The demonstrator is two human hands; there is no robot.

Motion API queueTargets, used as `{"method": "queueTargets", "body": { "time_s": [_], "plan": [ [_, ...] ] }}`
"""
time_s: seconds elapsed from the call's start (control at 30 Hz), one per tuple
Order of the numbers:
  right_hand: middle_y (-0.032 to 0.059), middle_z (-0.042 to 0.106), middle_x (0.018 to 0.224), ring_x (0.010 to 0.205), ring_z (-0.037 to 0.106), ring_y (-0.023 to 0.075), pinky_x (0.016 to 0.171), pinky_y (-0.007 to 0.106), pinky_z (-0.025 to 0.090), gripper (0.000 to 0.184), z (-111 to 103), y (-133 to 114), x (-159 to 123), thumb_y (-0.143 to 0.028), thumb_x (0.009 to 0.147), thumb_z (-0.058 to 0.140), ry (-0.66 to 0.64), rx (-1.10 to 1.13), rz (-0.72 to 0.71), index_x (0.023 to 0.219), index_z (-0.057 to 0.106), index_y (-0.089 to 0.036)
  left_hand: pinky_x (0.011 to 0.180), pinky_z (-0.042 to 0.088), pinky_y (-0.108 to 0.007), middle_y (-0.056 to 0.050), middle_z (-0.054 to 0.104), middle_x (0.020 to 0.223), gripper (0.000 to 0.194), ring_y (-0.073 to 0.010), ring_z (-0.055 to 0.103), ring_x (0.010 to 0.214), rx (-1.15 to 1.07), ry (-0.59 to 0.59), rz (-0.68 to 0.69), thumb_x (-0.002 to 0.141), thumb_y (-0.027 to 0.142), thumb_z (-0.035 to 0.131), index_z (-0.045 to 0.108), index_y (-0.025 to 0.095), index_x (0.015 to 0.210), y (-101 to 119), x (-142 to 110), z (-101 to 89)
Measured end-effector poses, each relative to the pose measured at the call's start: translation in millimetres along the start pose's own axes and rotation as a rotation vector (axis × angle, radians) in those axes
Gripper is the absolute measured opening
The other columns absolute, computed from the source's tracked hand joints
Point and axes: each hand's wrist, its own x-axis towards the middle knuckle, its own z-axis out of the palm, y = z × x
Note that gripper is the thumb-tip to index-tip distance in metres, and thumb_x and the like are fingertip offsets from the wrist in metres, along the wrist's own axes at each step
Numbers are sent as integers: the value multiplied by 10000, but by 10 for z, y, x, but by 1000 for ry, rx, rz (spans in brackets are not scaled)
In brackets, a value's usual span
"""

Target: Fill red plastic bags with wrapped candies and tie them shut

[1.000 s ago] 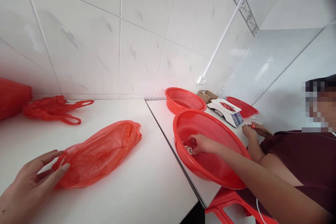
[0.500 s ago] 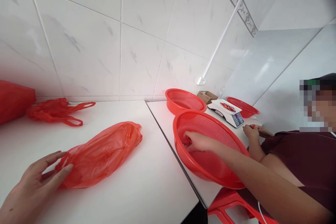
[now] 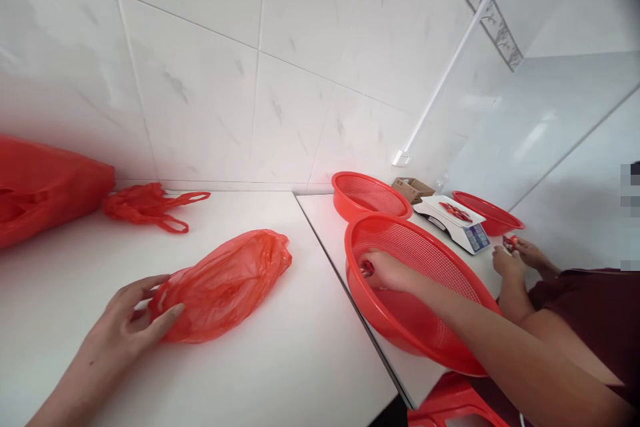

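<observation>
My left hand (image 3: 133,320) grips the near end of a thin red plastic bag (image 3: 220,290), thumb on top and fingers at its rim. The bag lies on its side on the white table, loosely puffed out. On the right, my right hand (image 3: 383,270) is down inside a large red perforated basket (image 3: 425,340), near its left wall. Its fingers are closed around small shiny red packets (image 3: 367,269); how many is hidden by the hand.
A crumpled red bag (image 3: 150,205) and a bulky red bag (image 3: 55,190) lie at the left. Beyond the basket are another red basket (image 3: 370,195), a cardboard box (image 3: 413,189), a scale (image 3: 453,223) bearing red packets and a red basin (image 3: 490,212). A co-worker's hands (image 3: 517,257) hold a red packet.
The view has swung left, so everything sits farther right. My right hand has shifted slightly inside the basket, its fingers drawn around the packets. My left hand stays on the bag.
</observation>
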Motion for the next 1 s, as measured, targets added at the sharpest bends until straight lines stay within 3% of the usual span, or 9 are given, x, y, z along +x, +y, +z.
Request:
{"method": "queueTargets", "body": {
  "time_s": [0.1, 0.17, 0.33, 0.47, 0.63, 0.77, 0.87, 0.93, 1.0],
  "plan": [
    [21, 532, 820, 637, 494, 114, 563, 236, 370, 73, -183, -5, 3, -200, 731, 533, 114, -17, -73, 705, 467, -184, 820, 547, -325, -69, 491, 1282, 521, -251, 618, 1014, -93, -79, -28, 768, 548, 551, 488, 249, 1189, 144, -74, -54],
    [24, 535, 838, 687, 524, 134, 625, 256, 408, 77, -335, -98, -32, -244, 748, 540, 287, -55, -143, 718, 491, -193, 889, 511, -389, -90, 499, 1253, 526, -282, 570, 1082, -60, -36, 20, 747, 543, 549, 513, 217, 1158, 197, -98, -69],
    [12, 531, 998, 740, 552, 131, 627, 256, 450, 104, -511, -764, -205, -329, 777, 587, 437, -72, -337, 836, 558, -248, 979, 423, -452, -104, 523, 1251, 562, -294, 488, 1171, 98, -32, 40, 738, 443, 555, 472, 189, 1232, 269, -140, -71],
    [1, 515, 975, 668, 522, 96, 578, 236, 422, 26, -269, -1508, -242, -256, 802, 563, 393, -96, -611, 818, 547, -243, 995, 396, -442, -86, 530, 1271, 571, -283, 470, 1190, 120, -40, 39, 737, 395, 568, 447, 206, 1262, 272, -181, -41],
    [-13, 504, 937, 613, 481, 66, 539, 211, 355, 72, 296, -2142, 113, -162, 768, 575, 238, -136, -798, 777, 533, -220, 977, 399, -430, -82, 545, 1261, 571, -279, 487, 1170, 92, -18, 63, 730, 364, 583, 447, 212, 1263, 192, -191, -11],
    [-4, 524, 993, 733, 533, 104, 547, 220, 349, 141, 652, -2304, 514, -120, 711, 632, 138, -253, -877, 793, 583, -225, 968, 400, -427, -82, 555, 1251, 567, -279, 493, 1167, 62, -16, 76, 711, 329, 601, 460, 215, 1248, 159, -187, -12],
    [18, 517, 1156, 968, 550, 187, 691, 264, 430, 468, 720, -2263, 676, -193, 601, 754, 42, -185, -856, 1034, 599, -281, 978, 387, -427, -80, 548, 1264, 571, -280, 483, 1179, 55, -30, 88, 700, 319, 608, 462, 222, 1243, 149, -182, -13],
    [24, 503, 1242, 1079, 523, 215, 814, 308, 443, 614, 684, -2181, 707, -291, 605, 763, 68, -23, -780, 1175, 535, -300, 984, 379, -427, -77, 542, 1272, 567, -280, 477, 1185, 52, -42, 90, 700, 321, 610, 465, 230, 1240, 142, -176, -10],
    [20, 524, 1247, 1107, 519, 203, 888, 328, 428, 496, 626, -2067, 716, -363, 720, 660, 198, 161, -653, 1189, 516, -287, 991, 372, -426, -74, 538, 1275, 569, -279, 470, 1192, 49, -52, 79, 698, 325, 617, 466, 234, 1239, 136, -167, -9]
  ]
}}
